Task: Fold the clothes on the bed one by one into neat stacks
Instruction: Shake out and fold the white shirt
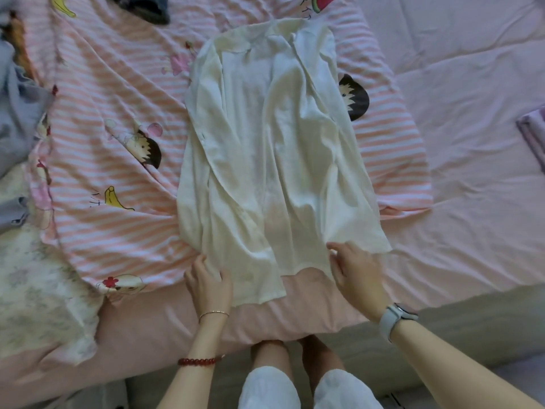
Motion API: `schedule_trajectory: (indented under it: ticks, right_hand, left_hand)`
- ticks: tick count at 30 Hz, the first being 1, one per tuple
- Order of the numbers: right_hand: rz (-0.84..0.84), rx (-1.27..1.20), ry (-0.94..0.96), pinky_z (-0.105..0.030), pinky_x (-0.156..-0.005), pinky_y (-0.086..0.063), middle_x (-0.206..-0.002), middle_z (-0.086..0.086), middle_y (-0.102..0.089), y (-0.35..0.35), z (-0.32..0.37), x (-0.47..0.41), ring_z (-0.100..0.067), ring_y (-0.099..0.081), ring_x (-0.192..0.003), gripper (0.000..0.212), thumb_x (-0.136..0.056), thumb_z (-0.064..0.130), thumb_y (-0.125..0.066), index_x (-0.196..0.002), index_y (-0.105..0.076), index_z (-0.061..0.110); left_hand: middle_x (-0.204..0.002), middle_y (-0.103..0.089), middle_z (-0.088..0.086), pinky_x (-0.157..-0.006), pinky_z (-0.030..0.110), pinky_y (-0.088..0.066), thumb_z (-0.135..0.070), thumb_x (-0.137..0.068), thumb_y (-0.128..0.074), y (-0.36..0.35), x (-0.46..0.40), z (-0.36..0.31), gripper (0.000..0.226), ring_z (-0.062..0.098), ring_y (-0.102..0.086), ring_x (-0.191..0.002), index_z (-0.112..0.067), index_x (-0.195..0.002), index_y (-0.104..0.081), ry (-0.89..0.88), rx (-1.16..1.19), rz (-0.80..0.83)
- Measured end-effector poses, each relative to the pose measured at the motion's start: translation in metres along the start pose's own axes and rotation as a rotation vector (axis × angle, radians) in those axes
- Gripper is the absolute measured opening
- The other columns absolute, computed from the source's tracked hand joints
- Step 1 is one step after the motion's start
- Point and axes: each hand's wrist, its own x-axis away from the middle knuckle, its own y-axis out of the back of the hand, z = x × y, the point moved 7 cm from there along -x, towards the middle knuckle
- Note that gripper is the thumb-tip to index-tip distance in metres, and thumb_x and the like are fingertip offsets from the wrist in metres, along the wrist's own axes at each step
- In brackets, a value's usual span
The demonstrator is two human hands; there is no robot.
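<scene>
Both my hands sit at the hem of the white shirt (pixel 265 143), spread lengthwise on the bed (pixel 472 172). My left hand (pixel 208 283) pinches the near corner; my right hand (pixel 358 276) rests on it, fingers relaxed. I'd smooth wrinkles first, then fold evenly. Underneath lies a striped cartoon sheet (pixel 118 98).

Shirt (pixel 274 149) atop striped sheet (pixel 112 119), bed (pixel 472 172) centre; hands at near hem.
</scene>
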Motion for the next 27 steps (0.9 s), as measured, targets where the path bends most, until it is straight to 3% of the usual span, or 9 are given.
schedule_trajectory:
  ticks: [2, 4, 8, 12, 16, 19, 22, 26, 27]
  right_hand:
    - [0.558, -0.063, 0.093, -0.021, -0.072, -0.038, -0.09, 0.006, -0.053, -0.038, 0.021, 0.021, -0.007, -0.049, -0.077, 0.034, -0.093, 0.017, -0.051, -0.127, -0.056, 0.018]
    - [0.667, -0.11, 0.008, -0.017, -0.078, -0.04, -0.097, 0.007, -0.055, -0.051, 0.014, 0.026, -0.003, -0.049, -0.082, 0.035, -0.096, 0.021, -0.046, -0.13, -0.053, 0.024]
    - [0.198, -0.233, -0.302, -0.024, -0.08, -0.045, -0.103, 0.002, -0.056, -0.025, -0.021, -0.008, -0.008, -0.053, -0.086, 0.031, -0.094, 0.014, -0.048, -0.125, -0.055, 0.015]
    - [-0.042, -0.241, -0.461, -0.03, -0.089, -0.041, -0.122, -0.01, -0.052, -0.003, -0.05, -0.045, -0.019, -0.051, -0.103, 0.037, -0.091, 0.007, -0.05, -0.129, -0.048, 0.007]
    - [-0.105, -0.271, -0.661, -0.044, -0.103, -0.033, -0.131, -0.018, -0.043, 0.003, -0.084, -0.093, -0.035, -0.038, -0.124, 0.059, -0.086, 0.013, -0.055, -0.139, -0.029, 0.005]
    - [0.008, -0.35, -0.801, -0.046, -0.089, -0.044, -0.113, -0.017, -0.057, -0.009, -0.102, -0.113, -0.038, -0.054, -0.105, 0.053, -0.088, 0.024, -0.053, -0.135, -0.03, 0.013]
    - [-0.05, -0.251, -0.757, -0.036, -0.064, -0.037, -0.081, -0.013, -0.06, 0.008, -0.097, -0.12, -0.033, -0.053, -0.08, 0.01, -0.09, 0.015, -0.048, -0.092, -0.056, 0.012]
    - [-0.659, -0.2, -0.537, -0.032, -0.06, -0.029, -0.068, -0.017, -0.058, 0.095, -0.058, -0.107, -0.031, -0.051, -0.066, 0.012, -0.084, 0.006, -0.054, -0.086, -0.064, -0.001]
    - [-0.647, -0.197, -0.4, -0.029, -0.06, -0.033, -0.068, -0.014, -0.06, 0.105, -0.033, -0.109, -0.026, -0.052, -0.064, 0.016, -0.083, 0.012, -0.056, -0.089, -0.065, 0.0]
  left_hand:
    - [-0.119, -0.052, 0.02, -0.096, 0.035, -0.037, -0.001, -0.085, -0.055, -0.009, -0.001, -0.023, 0.031, 0.032, -0.05, -0.112, 0.001, -0.116, -0.053, -0.058, 0.081, 0.089]
    - [-0.113, -0.058, 0.014, -0.087, 0.027, -0.04, -0.008, -0.09, -0.054, -0.023, -0.004, -0.045, 0.023, 0.024, -0.056, -0.102, -0.001, -0.112, -0.057, -0.077, 0.133, 0.217]
    - [-0.118, -0.057, 0.005, -0.08, 0.019, -0.036, -0.018, -0.092, -0.052, -0.048, -0.019, -0.085, 0.026, 0.01, -0.052, -0.091, -0.01, -0.117, -0.056, -0.153, 0.159, 0.35]
    - [-0.127, -0.046, 0.002, -0.086, 0.021, -0.037, -0.018, -0.092, -0.053, -0.067, -0.036, -0.123, 0.036, 0.01, -0.049, -0.098, -0.012, -0.127, -0.049, -0.273, 0.126, 0.421]
    - [-0.13, -0.039, 0.0, -0.093, 0.02, -0.034, -0.019, -0.092, -0.051, -0.092, -0.051, -0.153, 0.04, 0.007, -0.044, -0.103, -0.018, -0.132, -0.045, -0.419, 0.037, 0.524]
    - [-0.136, -0.037, 0.001, -0.107, 0.027, -0.031, -0.018, -0.093, -0.049, -0.109, -0.061, -0.169, 0.043, 0.013, -0.04, -0.124, -0.016, -0.136, -0.042, -0.412, 0.023, 0.629]
    - [-0.137, -0.041, 0.003, -0.109, 0.032, -0.032, -0.018, -0.093, -0.05, -0.111, -0.068, -0.18, 0.038, 0.016, -0.04, -0.127, -0.016, -0.13, -0.048, -0.362, 0.034, 0.654]
    - [-0.122, -0.059, 0.008, -0.088, 0.035, -0.052, -0.024, -0.091, -0.057, -0.096, -0.071, -0.185, 0.019, 0.021, -0.061, -0.105, -0.016, -0.108, -0.059, -0.006, 0.477, 0.846]
    - [-0.118, -0.063, 0.01, -0.081, 0.037, -0.055, -0.03, -0.087, -0.059, -0.09, -0.072, -0.186, 0.027, 0.025, -0.065, -0.101, -0.013, -0.108, -0.061, 0.136, 0.651, 0.923]
